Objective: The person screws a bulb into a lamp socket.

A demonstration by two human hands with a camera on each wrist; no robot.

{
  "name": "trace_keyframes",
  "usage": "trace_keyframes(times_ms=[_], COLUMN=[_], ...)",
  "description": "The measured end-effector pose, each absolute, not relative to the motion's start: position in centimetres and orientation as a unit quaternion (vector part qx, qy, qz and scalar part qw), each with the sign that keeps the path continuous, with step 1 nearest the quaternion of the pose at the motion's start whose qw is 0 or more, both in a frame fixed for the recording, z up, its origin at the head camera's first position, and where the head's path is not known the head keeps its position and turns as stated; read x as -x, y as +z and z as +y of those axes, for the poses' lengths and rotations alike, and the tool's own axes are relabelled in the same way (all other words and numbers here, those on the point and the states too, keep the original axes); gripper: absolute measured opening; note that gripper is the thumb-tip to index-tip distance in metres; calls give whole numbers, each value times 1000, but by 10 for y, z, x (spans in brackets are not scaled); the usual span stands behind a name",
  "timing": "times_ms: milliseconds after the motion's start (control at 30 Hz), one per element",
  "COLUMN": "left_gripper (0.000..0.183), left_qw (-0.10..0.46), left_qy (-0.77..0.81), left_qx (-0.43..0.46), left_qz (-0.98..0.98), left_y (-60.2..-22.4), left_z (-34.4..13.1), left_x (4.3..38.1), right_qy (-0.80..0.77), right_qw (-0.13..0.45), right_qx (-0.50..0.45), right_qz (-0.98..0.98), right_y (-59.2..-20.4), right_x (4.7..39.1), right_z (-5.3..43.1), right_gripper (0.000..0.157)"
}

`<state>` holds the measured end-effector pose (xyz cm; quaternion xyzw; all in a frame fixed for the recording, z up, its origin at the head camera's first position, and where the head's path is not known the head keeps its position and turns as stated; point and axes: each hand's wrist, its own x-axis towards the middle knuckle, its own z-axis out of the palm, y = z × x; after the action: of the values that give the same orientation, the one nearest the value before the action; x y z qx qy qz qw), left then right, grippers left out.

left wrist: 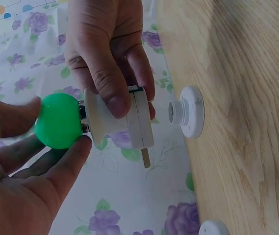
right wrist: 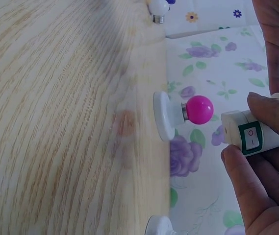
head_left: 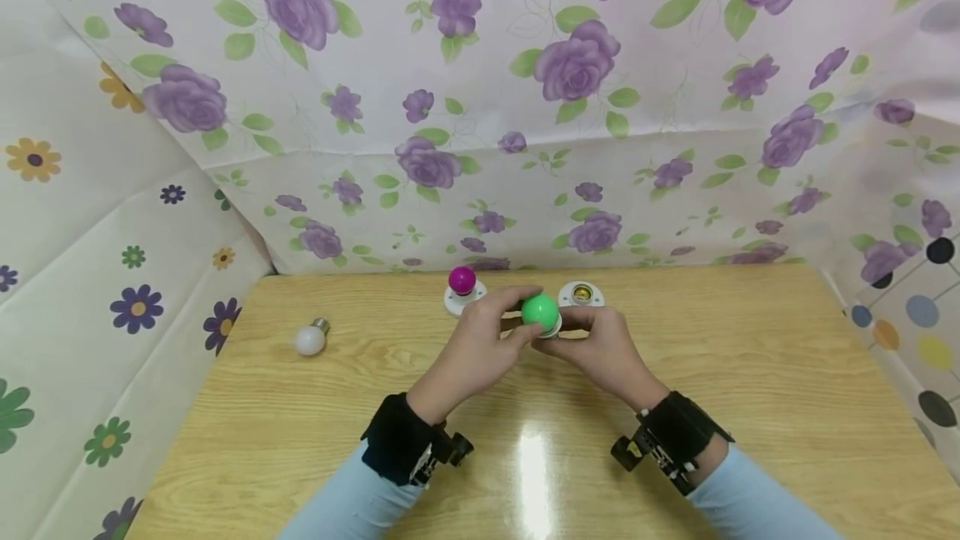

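My left hand (head_left: 480, 344) holds a round green light bulb (head_left: 540, 312) between thumb and fingers. In the left wrist view, the bulb's metal base meets the mouth of a white plug-in bulb socket (left wrist: 114, 117), with part of the base showing at the rim. My right hand (head_left: 600, 348) grips this socket by its body, thumb on one side and fingers on the other. One flat metal prong sticks out of the socket's far end. A rocker switch (right wrist: 251, 138) in a green frame shows on its side in the right wrist view.
Beyond my hands, a magenta bulb (head_left: 462, 280) stands in a round white lamp base (head_left: 454, 306). A second white lamp base (head_left: 568, 300) shows its brass inside, just behind my right hand. A white bulb (head_left: 310, 341) lies at left on the wooden table (head_left: 750, 373). Flowered cloth (head_left: 480, 107) hangs behind.
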<state>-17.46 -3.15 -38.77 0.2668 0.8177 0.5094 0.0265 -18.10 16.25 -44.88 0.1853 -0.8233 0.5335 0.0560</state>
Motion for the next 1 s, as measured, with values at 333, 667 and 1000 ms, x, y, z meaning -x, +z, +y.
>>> trace_keyframes(times_ms=[333, 667, 1000], left_gripper=[51, 39, 45], left_qw=[-29, -42, -34], left_qy=[516, 512, 478], left_qx=[-236, -252, -281], left_qz=[823, 820, 831], left_y=[-387, -386, -385], left_z=[-28, -27, -27], left_x=[176, 177, 176], right_qy=[541, 545, 544], right_qw=[51, 50, 50], right_qx=[-180, -179, -183], right_qz=[-820, -818, -818], right_y=[-447, -448, -448], right_x=[180, 181, 180], right_z=[160, 159, 160], right_gripper=[25, 25, 25])
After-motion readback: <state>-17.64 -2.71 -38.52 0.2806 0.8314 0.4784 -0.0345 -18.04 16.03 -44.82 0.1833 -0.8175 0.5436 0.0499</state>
